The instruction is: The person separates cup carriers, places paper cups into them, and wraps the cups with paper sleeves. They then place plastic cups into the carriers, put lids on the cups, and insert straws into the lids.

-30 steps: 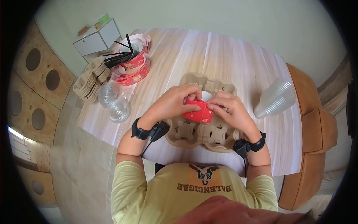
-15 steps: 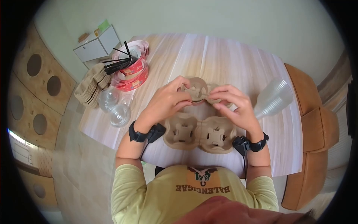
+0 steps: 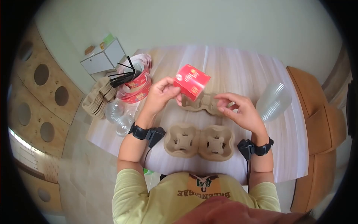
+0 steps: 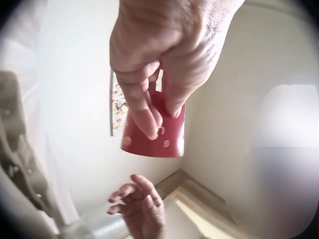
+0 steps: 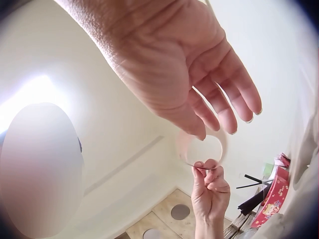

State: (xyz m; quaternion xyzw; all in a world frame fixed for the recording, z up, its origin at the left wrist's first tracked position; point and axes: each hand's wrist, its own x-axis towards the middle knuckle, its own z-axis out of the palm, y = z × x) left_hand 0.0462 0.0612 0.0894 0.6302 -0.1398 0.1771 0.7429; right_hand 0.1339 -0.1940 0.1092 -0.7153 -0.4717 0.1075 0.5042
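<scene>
My left hand [image 3: 163,94] pinches a red paper cup sleeve [image 3: 192,81] by one edge, raised above the table. In the right wrist view the sleeve [image 5: 225,147] shows as an open ring. The left wrist view has my thumb and fingers on its red printed wall [image 4: 139,144]. Just right of the sleeve, my right hand [image 3: 242,111] is apart from it, fingers loosely bent and holding nothing. Below the hands lie two brown pulp cup carriers: a near one [image 3: 199,139] and a far one [image 3: 205,100], partly hidden by the sleeve.
At the left stand stacks of red sleeves [image 3: 136,95] with black straws [image 3: 123,76], nested pulp carriers [image 3: 95,102] and clear dome lids [image 3: 115,111]. Stacked clear plastic cups [image 3: 274,102] lie at the right. A brown chair [image 3: 320,123] adjoins the table's right edge.
Both hands held the sleeve over the carriers before. The right hand has let go and drawn off right; the left hand has lifted the sleeve and turned it.
</scene>
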